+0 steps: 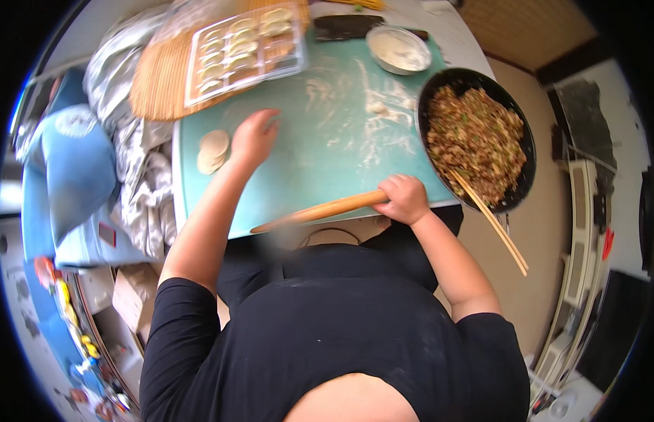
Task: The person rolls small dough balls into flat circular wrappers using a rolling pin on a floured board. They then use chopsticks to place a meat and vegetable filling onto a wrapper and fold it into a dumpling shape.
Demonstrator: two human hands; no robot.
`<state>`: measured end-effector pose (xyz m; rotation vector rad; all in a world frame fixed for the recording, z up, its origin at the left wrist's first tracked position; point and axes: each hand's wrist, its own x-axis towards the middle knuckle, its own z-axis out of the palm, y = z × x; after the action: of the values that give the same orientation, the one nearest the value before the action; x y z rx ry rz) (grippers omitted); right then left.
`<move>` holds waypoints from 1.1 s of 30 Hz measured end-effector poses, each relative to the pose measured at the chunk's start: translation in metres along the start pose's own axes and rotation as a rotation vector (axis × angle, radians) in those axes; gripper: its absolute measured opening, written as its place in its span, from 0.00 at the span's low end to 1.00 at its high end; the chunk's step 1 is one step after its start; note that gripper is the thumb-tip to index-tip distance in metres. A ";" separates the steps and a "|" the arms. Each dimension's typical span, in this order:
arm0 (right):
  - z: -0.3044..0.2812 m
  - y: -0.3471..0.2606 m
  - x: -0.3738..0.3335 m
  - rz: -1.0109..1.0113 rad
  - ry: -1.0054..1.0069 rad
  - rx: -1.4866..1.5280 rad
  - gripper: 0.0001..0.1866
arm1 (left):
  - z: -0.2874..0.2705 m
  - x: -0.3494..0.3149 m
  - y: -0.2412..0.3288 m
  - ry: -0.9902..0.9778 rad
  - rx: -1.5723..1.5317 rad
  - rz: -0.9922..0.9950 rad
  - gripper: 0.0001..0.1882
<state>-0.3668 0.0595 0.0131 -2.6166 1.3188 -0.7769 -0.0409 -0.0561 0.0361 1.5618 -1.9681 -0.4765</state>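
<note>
My right hand (404, 199) is wrapped round one end of a wooden rolling pin (327, 209), which slants along the mat's near edge, its other end pointing left. Over the left part of the mat, my left hand (256, 138) shows its fingers apart and nothing in them. Just left of that hand lie several round dough wrappers (214, 151), overlapping in a small pile. They rest on a pale green mat (292, 158), streaked with flour and a few dough bits (379, 109) toward the right.
A black pan of minced filling (474, 141) stands at the right, with chopsticks (492, 224) sticking out over its edge. Behind are a bowl of flour (398, 50) and a cleaver (348, 27). A clear tray of dumplings (244, 53) sits on a woven mat (154, 88).
</note>
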 end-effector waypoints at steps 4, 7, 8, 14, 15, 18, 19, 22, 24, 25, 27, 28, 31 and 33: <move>0.008 0.006 -0.008 0.138 -0.098 0.005 0.19 | 0.079 0.041 0.076 -0.153 0.019 0.391 0.17; 0.008 0.005 -0.007 0.105 -0.008 -0.022 0.19 | 0.126 0.054 0.106 -0.115 0.056 0.471 0.18; 0.008 0.005 -0.006 0.090 0.025 -0.027 0.20 | 0.130 0.056 0.117 -0.144 0.065 0.393 0.17; -0.007 -0.005 0.008 0.132 -0.031 0.042 0.08 | 0.124 0.058 0.107 -0.146 0.151 0.292 0.10; -0.006 -0.005 0.008 0.127 -0.017 0.048 0.07 | 0.122 0.061 0.093 -0.092 0.174 0.306 0.09; -0.003 0.000 0.002 0.090 -0.006 0.038 0.06 | 0.109 0.073 0.092 -0.051 0.254 0.330 0.14; -0.003 -0.001 0.003 0.094 -0.004 0.039 0.06 | 0.114 0.075 0.096 -0.020 0.245 0.371 0.14; -0.006 -0.002 0.006 0.067 -0.037 0.042 0.06 | 0.148 0.078 0.134 -0.211 0.153 0.558 0.23; -0.007 -0.005 0.008 0.066 -0.050 0.012 0.06 | 0.172 0.080 0.150 -0.243 0.155 0.603 0.25; -0.006 -0.005 0.009 0.084 -0.045 -0.010 0.06 | 0.181 0.081 0.160 -0.288 0.134 0.577 0.25; -0.004 -0.002 0.011 0.066 0.000 -0.052 0.06 | 0.187 0.088 0.166 -0.349 0.136 0.575 0.24; -0.005 -0.004 0.012 0.072 0.006 -0.052 0.06 | 0.186 0.090 0.164 -0.375 0.165 0.603 0.24; -0.009 -0.007 0.012 0.099 -0.015 0.004 0.07 | 0.179 0.087 0.131 -0.394 0.158 0.733 0.22; -0.004 -0.002 0.004 0.127 -0.051 0.024 0.08 | 0.154 0.070 0.101 -0.287 0.061 0.723 0.20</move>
<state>-0.3653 0.0583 0.0190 -2.4879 1.4353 -0.6983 -0.2256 -0.1096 -0.0073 0.7363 -2.5975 -0.3432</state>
